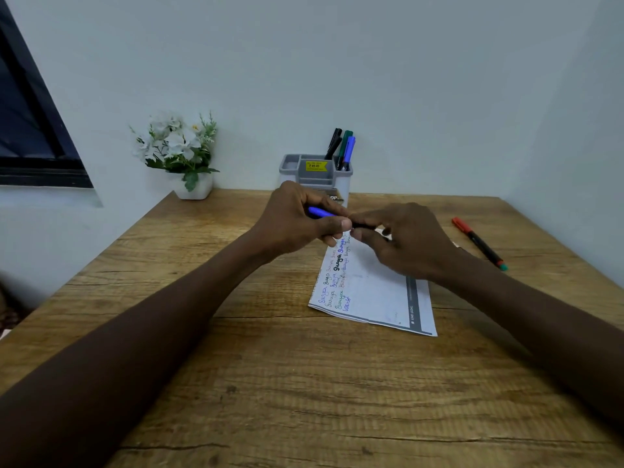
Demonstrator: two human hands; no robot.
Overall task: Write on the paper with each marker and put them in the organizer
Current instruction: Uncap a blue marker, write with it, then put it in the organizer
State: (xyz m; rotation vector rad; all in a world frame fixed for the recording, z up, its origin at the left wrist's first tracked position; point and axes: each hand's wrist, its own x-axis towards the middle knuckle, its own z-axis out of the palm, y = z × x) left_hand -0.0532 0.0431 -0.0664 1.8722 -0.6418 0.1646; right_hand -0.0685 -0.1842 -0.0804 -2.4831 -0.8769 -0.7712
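**Both hands on one blue marker above the written sheet**

You sit at one wooden desk. One paper lies at its middle, turned sideways, its lines of coloured writing along the left edge. Above its far end your two hands meet on a single blue marker. Your left hand grips the blue cap end and your right hand pinches the dark barrel, likely capping or uncapping it. One grey organizer stands behind, against the wall, holding three upright markers, possibly four, as the caps overlap. One red-capped marker lies alone on the desk to your right, seemingly awaiting its turn.
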